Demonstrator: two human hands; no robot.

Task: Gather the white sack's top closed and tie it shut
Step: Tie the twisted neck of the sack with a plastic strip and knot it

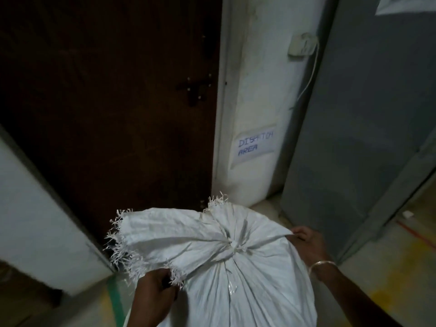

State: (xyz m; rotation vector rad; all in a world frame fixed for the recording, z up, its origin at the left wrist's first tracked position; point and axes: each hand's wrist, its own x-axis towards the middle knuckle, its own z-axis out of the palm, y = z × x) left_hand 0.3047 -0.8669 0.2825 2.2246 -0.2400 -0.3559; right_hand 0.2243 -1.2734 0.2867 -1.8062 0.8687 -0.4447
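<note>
White sack [247, 279], one only, stands low in the middle of the view on the floor [377, 291], right in front of the person. Two hands are on it. The left hand [154, 290] is nearest, its fingers curled round the frayed rim of the loose flap [165, 234] that spreads out to the left above the neck. The right hand [309, 246] is on the sack's right shoulder, where its fingers pinch a fold of the woven cloth; one thin pale bracelet [322, 264] circles that wrist. Between the hands the cloth is drawn into pleats that meet at a single knot [233, 244] at the gathered neck, and a second small frayed tuft [218, 200] sticks up on the far side.

One green stripe [115, 300] runs along the floor by the left forearm, and one red line [415, 232] crosses it far right. Behind the sack stands one dark brown door [106, 90] with one latch [195, 90]. To its right the white wall [259, 79] carries one paper sign [256, 143] lettered in blue, "AREA" being the legible word, and higher up one switch box [303, 46] with one white cable [311, 74] hanging from it. One grey cabinet [365, 114] fills the right side.
</note>
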